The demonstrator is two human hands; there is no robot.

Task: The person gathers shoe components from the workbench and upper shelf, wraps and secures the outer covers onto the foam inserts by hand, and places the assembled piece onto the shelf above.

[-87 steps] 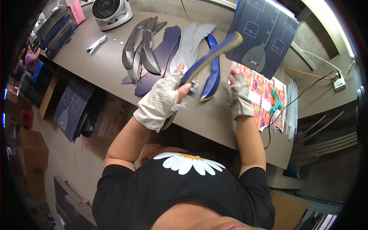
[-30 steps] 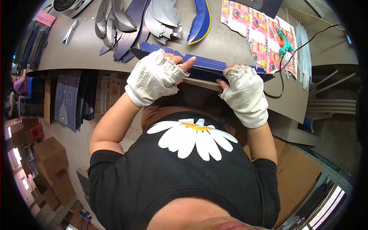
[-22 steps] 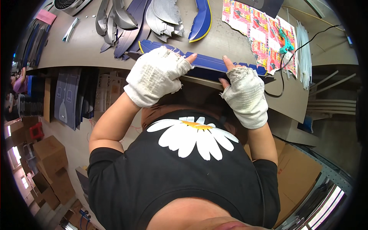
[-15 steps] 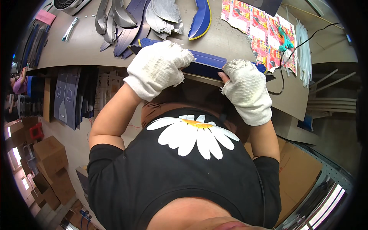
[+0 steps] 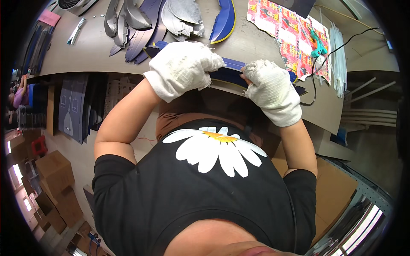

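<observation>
Since the frame half a second earlier, the left hand [image 5: 183,68] has shifted up and to the right and the right hand [image 5: 274,91] slightly up – the gap between them is narrower. At the first frame the left hand alone held a blue piece clear of the surface.

Now: the blue strip [image 5: 232,65] lies crosswise at the front edge of the worktop [image 5: 252,45], its yellow-edged ends showing beyond both hands. Both white-gloved hands are clenched on it, fingers curled in – left-hand fingertips hidden.

Beyond the strip: a curved blue piece [image 5: 223,23] with yellow trim; left of it, a stack of light grey pieces [image 5: 183,17], then dark grey curved pieces [image 5: 136,17]. To the right: red printed sheet [image 5: 267,19], teal tool [image 5: 317,48] on it, white sticks [image 5: 338,64] beside.
</observation>
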